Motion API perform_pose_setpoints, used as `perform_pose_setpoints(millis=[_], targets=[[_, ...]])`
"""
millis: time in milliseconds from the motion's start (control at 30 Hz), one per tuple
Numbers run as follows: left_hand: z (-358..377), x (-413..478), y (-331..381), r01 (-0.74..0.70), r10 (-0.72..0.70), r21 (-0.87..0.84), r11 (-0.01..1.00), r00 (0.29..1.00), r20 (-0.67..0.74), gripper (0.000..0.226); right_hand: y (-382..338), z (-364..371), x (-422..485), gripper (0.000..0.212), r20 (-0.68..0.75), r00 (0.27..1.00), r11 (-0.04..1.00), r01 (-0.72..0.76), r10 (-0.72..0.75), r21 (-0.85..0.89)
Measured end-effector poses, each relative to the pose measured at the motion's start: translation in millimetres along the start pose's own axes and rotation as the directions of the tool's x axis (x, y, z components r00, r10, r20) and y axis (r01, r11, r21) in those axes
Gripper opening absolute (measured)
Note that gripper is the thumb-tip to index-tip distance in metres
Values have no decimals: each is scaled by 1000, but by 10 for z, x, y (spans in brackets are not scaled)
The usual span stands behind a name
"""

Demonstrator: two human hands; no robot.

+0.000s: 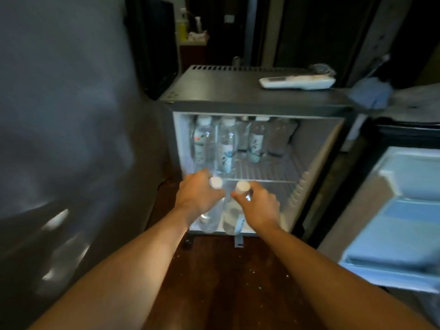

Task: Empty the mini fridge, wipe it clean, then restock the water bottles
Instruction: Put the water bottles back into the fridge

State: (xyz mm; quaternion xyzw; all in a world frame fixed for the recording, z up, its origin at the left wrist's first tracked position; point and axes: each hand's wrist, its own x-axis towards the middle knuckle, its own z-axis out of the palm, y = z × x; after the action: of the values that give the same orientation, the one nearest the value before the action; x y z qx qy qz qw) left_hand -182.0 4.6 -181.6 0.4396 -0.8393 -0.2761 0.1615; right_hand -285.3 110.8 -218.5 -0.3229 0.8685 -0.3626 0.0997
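Mini fridge [319, 148] stands open on a dark wooden floor [221, 287], its door [390, 210] swung out to the right with pale blue shelves on the inside. To the left rises a grey, blurred surface [64, 115].

Inside, on the wire shelf [264, 170], clear water bottles stand upright with white caps: from the left, a first shelf bottle [201, 141] against the left wall, a second shelf bottle [227, 146] just beside it, then a third shelf bottle [256, 141] further back, with more blurred bottles behind and right of it. Their labels are white with dark script and a teal mark, but the writing is too blurred to read.

Below the shelf, at the front of the lower compartment, the left hand [198, 198] is wrapped around the neck of the left bottle [209, 222], its white cap showing above the fingers. Just beside it, the right hand [258, 206] is closed around the neck of the right bottle [232, 220], also white-capped. Both bottles stand side by side, nearly touching, near the fridge's left wall.

On the fridge top lies a white remote control [297, 82], and a blue cloth [371, 94] rests at the right edge.
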Motion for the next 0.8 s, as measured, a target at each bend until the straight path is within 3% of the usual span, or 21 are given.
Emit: perform_pose_setpoints(millis=[133,267,467,633,800], targets=[[145,57,582,-108,75,-226,968,986,-147,23,-9,-625,73,40,-272,962,996,-7,33,94],[284,143,937,-119,20,-366,923,964,-264,26,-73,-957,225,35,-361,929,988,-30,83,151],[528,498,1173,-141,-3,-366,920,931,-364,27,-34,-1004,608,31,-351,932,984,-32,93,177],[656,942,1311,-159,51,-276,948,931,-362,31,-10,-951,1038,22,-262,958,987,-86,119,136],[791,1243,1335,-158,38,-279,947,919,-392,36,-83,-886,1335,43,-218,960,982,-154,174,106]])
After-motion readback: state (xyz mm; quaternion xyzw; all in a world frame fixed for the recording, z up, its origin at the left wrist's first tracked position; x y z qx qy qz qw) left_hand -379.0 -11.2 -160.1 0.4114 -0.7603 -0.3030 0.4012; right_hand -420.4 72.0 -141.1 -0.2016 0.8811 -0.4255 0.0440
